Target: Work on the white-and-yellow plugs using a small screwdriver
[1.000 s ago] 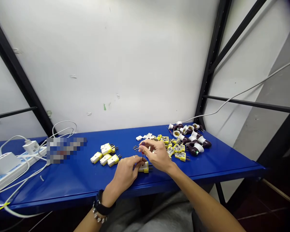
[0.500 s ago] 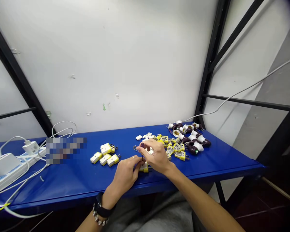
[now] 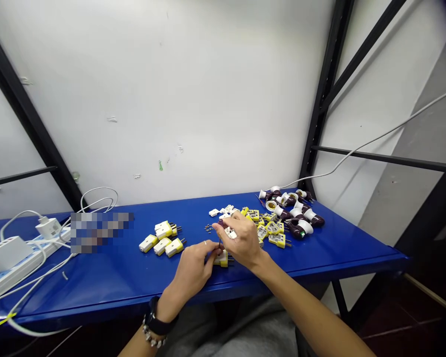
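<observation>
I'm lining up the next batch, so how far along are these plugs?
Looks partway. The closed plugs on the left look finished, though their screws can't be checked. In hand: the left hand holds one plug while the right hand has a screwdriver upright on it. Apparently left: open yellow halves, white covers and loose screws.

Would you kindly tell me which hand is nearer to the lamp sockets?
Right. The right hand is left of the lamp sockets, with yellow plug parts between; the left hand is farther left and closer to the person.
</observation>
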Motion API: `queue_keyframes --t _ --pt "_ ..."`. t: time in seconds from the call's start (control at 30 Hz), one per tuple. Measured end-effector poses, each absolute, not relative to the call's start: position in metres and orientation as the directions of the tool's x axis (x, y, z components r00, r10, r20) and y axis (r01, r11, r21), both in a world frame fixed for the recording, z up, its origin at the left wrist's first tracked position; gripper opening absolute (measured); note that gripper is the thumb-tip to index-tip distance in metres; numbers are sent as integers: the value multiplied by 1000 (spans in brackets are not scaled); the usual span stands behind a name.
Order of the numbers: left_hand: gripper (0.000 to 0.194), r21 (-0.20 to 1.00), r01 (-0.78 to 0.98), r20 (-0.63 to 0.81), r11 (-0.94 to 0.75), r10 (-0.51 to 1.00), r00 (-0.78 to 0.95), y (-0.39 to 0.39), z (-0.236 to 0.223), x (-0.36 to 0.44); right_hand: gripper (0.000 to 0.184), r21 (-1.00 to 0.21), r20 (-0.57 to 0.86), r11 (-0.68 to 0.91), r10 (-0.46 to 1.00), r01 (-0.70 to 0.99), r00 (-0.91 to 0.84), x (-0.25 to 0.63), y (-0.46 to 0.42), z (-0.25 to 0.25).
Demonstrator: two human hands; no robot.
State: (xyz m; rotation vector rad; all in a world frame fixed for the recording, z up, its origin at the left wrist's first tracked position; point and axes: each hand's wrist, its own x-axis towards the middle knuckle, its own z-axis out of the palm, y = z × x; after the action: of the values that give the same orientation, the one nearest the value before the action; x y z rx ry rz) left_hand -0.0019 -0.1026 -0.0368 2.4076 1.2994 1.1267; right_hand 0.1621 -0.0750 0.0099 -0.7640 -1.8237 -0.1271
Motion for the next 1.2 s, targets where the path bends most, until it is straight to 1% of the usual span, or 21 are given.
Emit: queue_keyframes --t 0.07,0.2,0.37,0.43,0.5,0.6,0.63,0.7,0.77,0.83,0.9,0.93,1.0,1.07,1.13,1.2 --pt "21 476 644 535 -599 778 328 -103 -37 -2 23 -287 888 807 426 516 -173 161 -74 8" --pt "21 481 636 532 -603 778 335 -104 -38 -2 15 -372 871 845 461 383 -172 161 -76 7" --pt "21 469 641 545 -608 770 331 -102 -38 -3 19 -322 891 820 432 473 -143 161 -77 7" --pt "21 474 644 540 -601 776 326 -102 -39 -3 20 -337 885 805 447 488 -127 159 -77 6" --pt "21 491 635 534 -597 782 322 -103 -38 -3 21 -407 861 790 499 459 -96 159 -78 6" --pt "18 515 598 544 -614 773 326 -106 -35 -6 21 -548 807 761 591 347 -21 163 -82 7" --pt "21 514 594 541 -619 771 336 -107 -34 -8 22 -587 791 752 611 301 14 166 -84 9" --pt "34 496 615 504 -613 780 370 -111 -32 -14 24 -634 770 741 630 222 97 177 -88 13" --pt "36 467 664 446 -585 804 394 -114 -31 -21 23 -655 756 730 634 194 165 192 -90 18" --pt "29 434 704 427 -563 816 389 -116 -28 -30 23 -673 738 697 651 248 174 209 -91 23" --pt "25 399 733 473 -551 808 351 -117 -23 -42 25 -683 707 626 696 376 125 227 -90 25" --pt "25 382 750 514 -540 799 314 -117 -20 -50 26 -674 685 592 725 442 74 234 -89 25" --pt "26 358 804 602 -475 775 190 -114 -13 -68 30 -639 630 525 776 563 -8 247 -88 21" --pt "29 367 867 638 -338 770 30 -111 -6 -88 32 -588 578 474 813 655 -70 256 -88 14" --pt "31 374 911 574 -176 815 -78 -107 -2 -108 30 -530 526 426 843 733 -110 260 -89 6" --pt "31 359 931 471 -69 875 -117 -104 -3 -122 28 -469 468 367 875 803 -127 260 -92 -1"
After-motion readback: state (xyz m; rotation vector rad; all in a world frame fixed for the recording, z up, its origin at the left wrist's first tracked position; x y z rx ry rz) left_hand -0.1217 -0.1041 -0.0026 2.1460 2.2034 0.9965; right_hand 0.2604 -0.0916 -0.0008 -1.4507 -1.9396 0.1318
